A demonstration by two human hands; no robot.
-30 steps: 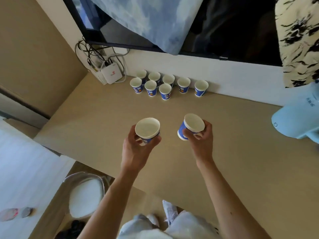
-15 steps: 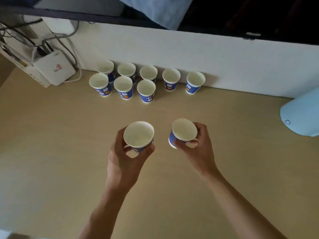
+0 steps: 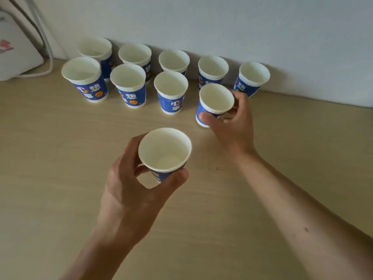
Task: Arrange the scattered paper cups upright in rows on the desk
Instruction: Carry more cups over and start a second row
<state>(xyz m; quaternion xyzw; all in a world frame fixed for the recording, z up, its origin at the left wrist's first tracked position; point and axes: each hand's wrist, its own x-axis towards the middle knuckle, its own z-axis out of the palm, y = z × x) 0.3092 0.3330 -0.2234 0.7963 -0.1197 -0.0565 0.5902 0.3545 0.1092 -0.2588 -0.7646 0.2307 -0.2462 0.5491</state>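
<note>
Several blue-and-white paper cups stand upright in two rows near the wall, a back row (image 3: 174, 61) of several and a front row (image 3: 171, 91) of three. My right hand (image 3: 235, 122) grips another cup (image 3: 214, 103) at the right end of the front row, slightly tilted, its base at or just above the desk (image 3: 60, 158). My left hand (image 3: 131, 184) holds one more cup (image 3: 164, 152) upright above the desk, nearer to me.
A white box (image 3: 14, 55) with cables leans at the far left against the wall (image 3: 242, 23). The wooden desk stretches toward me and to both sides.
The view has closed in on the cups. My right hand has carried its cup forward to the front row. My left hand still holds its cup behind.
</note>
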